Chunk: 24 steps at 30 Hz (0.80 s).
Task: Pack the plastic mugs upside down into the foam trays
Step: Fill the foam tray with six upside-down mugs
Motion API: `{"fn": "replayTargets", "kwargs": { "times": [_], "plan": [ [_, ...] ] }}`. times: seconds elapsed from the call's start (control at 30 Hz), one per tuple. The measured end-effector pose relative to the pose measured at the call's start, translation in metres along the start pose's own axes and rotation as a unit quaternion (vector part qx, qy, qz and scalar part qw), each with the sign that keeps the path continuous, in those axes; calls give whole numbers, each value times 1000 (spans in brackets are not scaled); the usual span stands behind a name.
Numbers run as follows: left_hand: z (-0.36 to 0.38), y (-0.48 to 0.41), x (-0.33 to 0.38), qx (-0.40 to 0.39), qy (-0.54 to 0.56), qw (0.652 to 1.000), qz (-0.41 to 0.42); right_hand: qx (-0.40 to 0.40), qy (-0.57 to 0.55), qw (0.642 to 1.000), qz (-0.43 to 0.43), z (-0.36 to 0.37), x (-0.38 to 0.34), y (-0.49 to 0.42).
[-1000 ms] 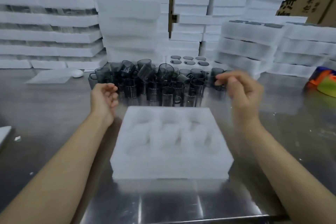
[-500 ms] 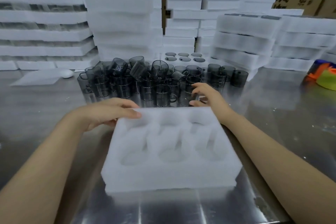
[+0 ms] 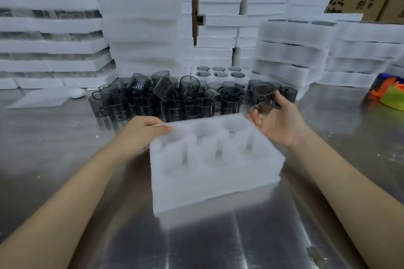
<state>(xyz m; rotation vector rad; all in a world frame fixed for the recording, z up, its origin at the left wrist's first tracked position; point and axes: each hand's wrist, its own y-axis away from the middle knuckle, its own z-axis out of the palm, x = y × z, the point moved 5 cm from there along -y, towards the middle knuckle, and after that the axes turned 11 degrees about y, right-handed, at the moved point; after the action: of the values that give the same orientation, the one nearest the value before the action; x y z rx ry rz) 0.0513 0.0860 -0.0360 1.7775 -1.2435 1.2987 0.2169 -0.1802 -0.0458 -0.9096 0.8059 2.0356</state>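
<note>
We pinch the far left corner of the tray (image 3: 218, 181) with our left hand (image 3: 146, 130), thumb on top, so the light foam does not slide on the shiny table (image 3: 65, 148). Our right hand (image 3: 277, 122) wraps its fingers and thumb round one dark mug (image 3: 263, 98) and holds it in the air just past the tray's far right corner. The mug looks bottom-up, but its see-through sides make that hard to tell. All six holes in the tray are empty, so we think this mug is the first to go in, maybe into the far right hole, which is closest. The other mugs (image 3: 175, 102) sit in a crowd right behind the tray, close enough to grab fast. Behind them lies a full tray (image 3: 211, 71) showing six round bottoms, and tall foam stacks (image 3: 140, 28) wait further back
</note>
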Motion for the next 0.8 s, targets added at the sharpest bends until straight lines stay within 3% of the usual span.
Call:
{"fn": "replayTargets", "kwargs": {
  "times": [0.2, 0.3, 0.4, 0.53, 0.57, 0.7, 0.8],
  "plan": [
    [1, 2, 3, 22, 4, 1000, 4, 16, -7, 1000, -3, -7, 1, -4],
    [0, 3, 6, 59, 17, 998, 29, 42, 123, 985, -114, -4, -16, -4],
    [-1, 2, 5, 108, 30, 993, 43, 72, 314, 894, -312, 16, -33, 14],
    [0, 1, 3, 167, 27, 984, 51, 46, 531, 694, -484, 59, -31, 53],
    [0, 2, 3, 182, 28, 981, 58, 25, 559, 660, -501, 69, -25, 59],
    [3, 12, 22, 228, -15, 959, 167, -11, 608, 607, -512, 97, 2, 73],
    [14, 23, 45, 155, -5, 953, 259, 6, 648, 567, -508, 101, 10, 76]
  ]
}}
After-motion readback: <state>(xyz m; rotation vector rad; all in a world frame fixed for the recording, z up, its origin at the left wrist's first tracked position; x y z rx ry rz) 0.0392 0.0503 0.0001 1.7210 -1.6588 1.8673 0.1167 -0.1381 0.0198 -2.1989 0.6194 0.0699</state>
